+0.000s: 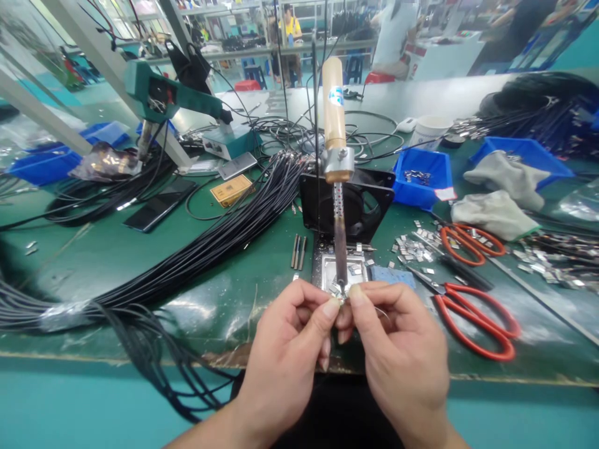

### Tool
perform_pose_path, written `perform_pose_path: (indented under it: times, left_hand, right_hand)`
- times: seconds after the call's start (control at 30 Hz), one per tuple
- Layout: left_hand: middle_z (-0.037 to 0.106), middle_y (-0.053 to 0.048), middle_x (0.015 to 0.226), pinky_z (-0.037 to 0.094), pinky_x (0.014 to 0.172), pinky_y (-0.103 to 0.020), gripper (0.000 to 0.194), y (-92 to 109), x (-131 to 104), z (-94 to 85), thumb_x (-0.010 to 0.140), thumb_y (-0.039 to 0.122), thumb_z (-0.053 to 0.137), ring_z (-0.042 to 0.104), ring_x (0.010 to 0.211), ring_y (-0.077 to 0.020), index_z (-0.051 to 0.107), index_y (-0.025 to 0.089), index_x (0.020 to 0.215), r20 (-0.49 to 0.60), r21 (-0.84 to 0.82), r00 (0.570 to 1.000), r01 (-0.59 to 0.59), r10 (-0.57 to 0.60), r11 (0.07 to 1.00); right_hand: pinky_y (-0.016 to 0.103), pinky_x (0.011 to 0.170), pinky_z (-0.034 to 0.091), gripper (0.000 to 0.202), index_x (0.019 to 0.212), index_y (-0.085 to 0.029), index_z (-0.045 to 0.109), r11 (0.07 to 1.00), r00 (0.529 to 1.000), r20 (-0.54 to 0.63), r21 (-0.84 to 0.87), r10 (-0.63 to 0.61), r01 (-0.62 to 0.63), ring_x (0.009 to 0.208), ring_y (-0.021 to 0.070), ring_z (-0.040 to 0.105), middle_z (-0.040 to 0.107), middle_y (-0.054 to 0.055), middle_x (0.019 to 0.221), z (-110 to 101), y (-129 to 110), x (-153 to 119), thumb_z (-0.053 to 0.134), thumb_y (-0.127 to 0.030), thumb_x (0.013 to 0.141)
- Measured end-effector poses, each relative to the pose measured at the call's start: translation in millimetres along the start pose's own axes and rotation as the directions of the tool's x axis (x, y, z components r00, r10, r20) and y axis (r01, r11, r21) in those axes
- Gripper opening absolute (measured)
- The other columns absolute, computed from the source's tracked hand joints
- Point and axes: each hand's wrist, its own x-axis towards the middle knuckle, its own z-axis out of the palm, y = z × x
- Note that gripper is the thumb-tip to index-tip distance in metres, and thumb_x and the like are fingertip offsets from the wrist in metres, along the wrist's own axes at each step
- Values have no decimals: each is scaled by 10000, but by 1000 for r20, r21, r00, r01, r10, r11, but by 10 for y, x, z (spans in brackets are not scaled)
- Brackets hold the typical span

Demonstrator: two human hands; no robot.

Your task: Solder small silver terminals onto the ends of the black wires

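My left hand (292, 340) is closed in a pinch on a small metal connector piece (342, 295), right under the tip of an upright soldering iron (340, 246) with a wooden handle. Thumb to forefinger, my right hand (402, 343) pinches close against it, and a thin silvery wire (384, 313) curves out of its fingers. My fingertips hide most of the metal piece. Behind them lies a small metal tray (330, 269) with loose metal bits, beside a blue sponge (394, 276).
Red-handled scissors (482, 321) lie right, with another pair (470, 243) behind. A black cable bundle (187, 262) crosses the left. A black fan (309, 199) stands behind the iron. Elsewhere are blue bins (423, 193), gloves (491, 212), a phone (160, 204) and a green heat gun (163, 93).
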Motion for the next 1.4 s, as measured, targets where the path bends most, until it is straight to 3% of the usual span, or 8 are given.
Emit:
perform_pose_path:
  times: [1.4]
  left_hand:
    - [575, 69, 563, 396, 467, -147, 211, -13, -4, -2, 969, 319, 693, 462, 483, -63, 628, 183, 821, -3, -32, 1000, 2, -2, 999]
  right_hand:
    - [243, 494, 611, 149, 815, -206, 663, 1000, 1000, -21, 1, 6, -6, 565, 136, 704, 725, 9, 738, 5, 12, 12, 744, -281, 913]
